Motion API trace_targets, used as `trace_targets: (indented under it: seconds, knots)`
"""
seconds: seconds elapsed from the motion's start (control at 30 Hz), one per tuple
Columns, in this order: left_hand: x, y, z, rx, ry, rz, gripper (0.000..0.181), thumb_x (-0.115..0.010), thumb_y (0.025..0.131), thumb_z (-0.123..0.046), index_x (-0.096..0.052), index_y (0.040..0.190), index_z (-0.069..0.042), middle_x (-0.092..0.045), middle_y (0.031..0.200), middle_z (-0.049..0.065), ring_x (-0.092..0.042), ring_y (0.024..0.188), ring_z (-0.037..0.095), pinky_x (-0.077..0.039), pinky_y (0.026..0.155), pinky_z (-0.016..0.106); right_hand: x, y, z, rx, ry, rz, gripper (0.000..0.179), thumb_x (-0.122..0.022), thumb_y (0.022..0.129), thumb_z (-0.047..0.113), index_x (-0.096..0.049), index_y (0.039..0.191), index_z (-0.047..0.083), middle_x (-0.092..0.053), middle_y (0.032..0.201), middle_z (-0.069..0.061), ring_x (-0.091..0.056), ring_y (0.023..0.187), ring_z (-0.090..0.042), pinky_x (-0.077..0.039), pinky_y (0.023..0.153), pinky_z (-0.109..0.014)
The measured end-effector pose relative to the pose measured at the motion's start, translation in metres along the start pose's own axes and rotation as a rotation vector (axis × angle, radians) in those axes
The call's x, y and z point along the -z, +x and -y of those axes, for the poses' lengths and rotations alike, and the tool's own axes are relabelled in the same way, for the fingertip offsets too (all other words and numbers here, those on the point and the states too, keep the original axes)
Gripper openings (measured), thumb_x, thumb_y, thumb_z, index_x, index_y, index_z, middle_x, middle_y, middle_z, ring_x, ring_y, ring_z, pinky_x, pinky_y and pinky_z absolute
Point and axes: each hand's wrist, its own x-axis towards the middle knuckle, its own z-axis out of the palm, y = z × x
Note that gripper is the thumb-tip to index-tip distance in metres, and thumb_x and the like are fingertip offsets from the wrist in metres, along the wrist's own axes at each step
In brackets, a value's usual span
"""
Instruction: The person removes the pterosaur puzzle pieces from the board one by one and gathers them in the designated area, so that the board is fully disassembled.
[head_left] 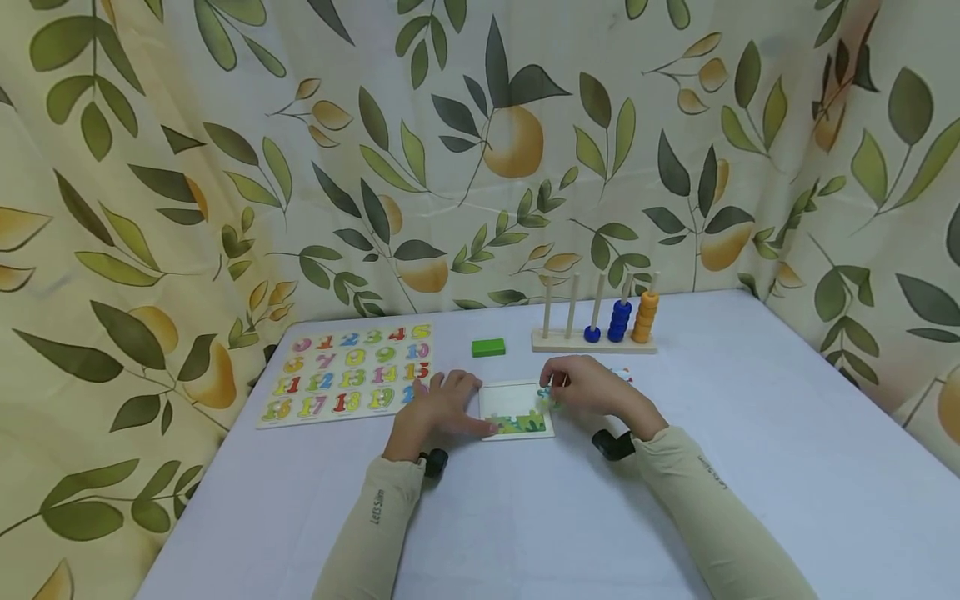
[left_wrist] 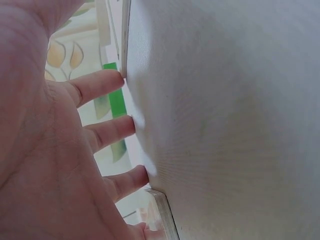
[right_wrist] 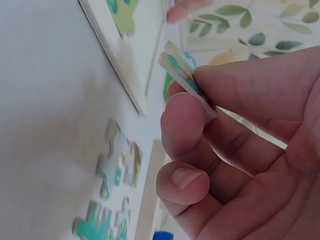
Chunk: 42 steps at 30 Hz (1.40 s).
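Note:
A white puzzle tray (head_left: 506, 398) lies flat on the table, with green jigsaw pieces (head_left: 517, 425) along its near side. My left hand (head_left: 441, 408) is spread at the tray's left side, its thumb at the near left corner. In the left wrist view its fingertips (left_wrist: 134, 175) reach the tabletop. Over the tray's right edge, my right hand (head_left: 588, 387) pinches a jigsaw piece (right_wrist: 176, 72) between thumb and fingers. The piece is tilted and clear of the tray. Loose jigsaw pieces (right_wrist: 117, 160) lie on the table beside the tray, largely hidden by the right hand in the head view.
A number board (head_left: 281, 408) lies on the left, close to the left hand's fingers. Beyond the tray is a green block (head_left: 488, 347). A wooden bead stacker (head_left: 547, 340) with upright pegs, blue beads and orange beads stands at the back right. A patterned curtain (head_left: 480, 217) hangs behind.

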Motion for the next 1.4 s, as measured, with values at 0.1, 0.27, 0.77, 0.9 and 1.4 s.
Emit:
trace_targets:
  seconds: [0.1,0.27,0.77,0.9,1.4]
  knots:
    - [0.000,0.000,0.002,-0.008,-0.001,-0.006,0.089,-0.078,0.090,-0.064,-0.046,0.161,-0.020,-0.032,0.170,0.009,-0.023,0.156,0.044,-0.005,0.122,0.076,0.006,-0.001,-0.003,-0.039,0.018,-0.012,0.010,-0.070,0.095,-0.002,-0.071,0.102,0.004,-0.066,0.090,-0.004,-0.058,0.081,-0.020,-0.051,0.070,-0.035]
    - [0.000,0.000,0.004,-0.012,-0.011,-0.010,0.088,-0.078,0.090,-0.063,-0.046,0.160,-0.020,-0.033,0.170,0.009,-0.023,0.156,0.043,-0.006,0.122,0.076,0.019,-0.009,-0.011,-0.077,0.059,-0.047,0.006,-0.070,0.097,0.002,-0.069,0.102,0.002,-0.066,0.090,-0.004,-0.059,0.081,-0.020,-0.052,0.070,-0.035]
    - [0.001,-0.002,0.001,-0.002,-0.014,0.004,0.088,-0.077,0.090,-0.064,-0.046,0.161,-0.021,-0.031,0.171,0.008,-0.023,0.156,0.043,-0.004,0.122,0.075,0.059,-0.036,-0.036,-0.201,0.088,-0.155,0.015,-0.075,0.098,0.006,-0.069,0.107,-0.003,-0.068,0.097,-0.011,-0.062,0.090,-0.027,-0.054,0.075,-0.034]
    - [0.000,-0.001,0.002,-0.004,-0.009,0.004,0.088,-0.077,0.090,-0.064,-0.046,0.160,-0.021,-0.031,0.171,0.008,-0.024,0.155,0.043,-0.005,0.122,0.075,0.066,-0.041,-0.042,-0.239,0.094,-0.160,0.017,-0.074,0.098,0.007,-0.068,0.110,-0.004,-0.068,0.098,-0.011,-0.064,0.092,-0.028,-0.055,0.079,-0.035]
    - [0.001,0.001,0.001,-0.004,-0.004,0.004,0.090,-0.077,0.089,-0.065,-0.046,0.161,-0.021,-0.032,0.171,0.009,-0.025,0.155,0.043,-0.005,0.122,0.075,0.074,-0.055,-0.072,-0.347,0.167,-0.099,0.018,-0.071,0.101,0.008,-0.063,0.111,-0.005,-0.066,0.095,-0.009,-0.060,0.087,-0.026,-0.052,0.077,-0.040]
